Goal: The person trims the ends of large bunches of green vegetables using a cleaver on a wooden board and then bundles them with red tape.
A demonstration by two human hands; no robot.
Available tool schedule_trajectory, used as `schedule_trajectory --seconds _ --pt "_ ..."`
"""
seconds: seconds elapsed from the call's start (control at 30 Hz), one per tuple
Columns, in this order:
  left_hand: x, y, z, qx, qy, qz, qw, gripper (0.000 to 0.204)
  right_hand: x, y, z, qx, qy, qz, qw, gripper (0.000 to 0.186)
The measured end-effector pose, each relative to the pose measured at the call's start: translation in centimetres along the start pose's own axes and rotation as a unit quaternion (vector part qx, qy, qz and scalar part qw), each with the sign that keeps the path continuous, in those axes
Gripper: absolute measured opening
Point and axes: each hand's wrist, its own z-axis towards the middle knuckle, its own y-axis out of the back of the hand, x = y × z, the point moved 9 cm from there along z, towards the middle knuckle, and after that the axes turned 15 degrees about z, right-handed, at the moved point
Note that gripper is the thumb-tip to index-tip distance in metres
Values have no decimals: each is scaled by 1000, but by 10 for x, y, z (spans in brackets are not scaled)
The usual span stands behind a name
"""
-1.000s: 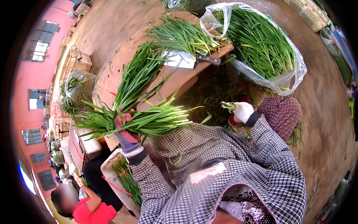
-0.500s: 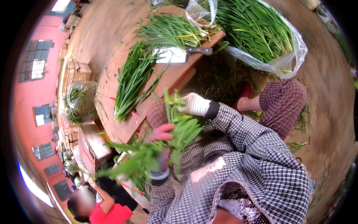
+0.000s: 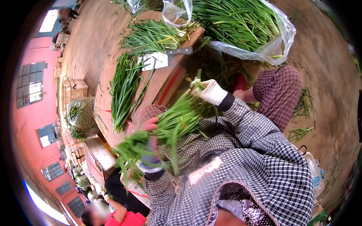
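A loose bunch of garlic chives (image 3: 179,118) stretches across my lap between both hands. My left hand (image 3: 153,144), in a pink and grey glove, is closed round the leafy part; drooping leaves partly cover it. My right hand (image 3: 213,92), in a white knit glove, grips the pale stem ends. Beyond them, on a wooden board (image 3: 103,88), lies a long bundle of chives (image 3: 126,90). Next to that bundle rests a cleaver (image 3: 156,61) with a dark riveted handle pointing right. Another pile of chives (image 3: 154,35) lies at the board's far end.
A clear plastic bag (image 3: 284,34) full of chives stands far right, beside my knee. Cut scraps (image 3: 299,133) litter the floor. Crates and a bagged bundle (image 3: 81,116) line the left. A person in a red top (image 3: 126,218) sits at lower left, close to my left arm.
The bunch has swung out straighter and lies more along the line between my hands. My right hand has shifted slightly right, and my left hand slightly left. The whole view has also shifted.
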Motion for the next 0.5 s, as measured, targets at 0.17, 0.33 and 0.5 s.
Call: schedule_trajectory --seconds 0.17,0.33,0.5 --pt "2 10 -7 -15 60 -73 995 27 0 -2 -2 -20 -38 -83 996 23" --pt "39 84 -34 -131 162 -60 976 29 23 100 9 -62 10 -455 888 23" --pt "56 116 -50 -133 148 -210 957 30 88 115 -11 -108 -81 -606 784 41"
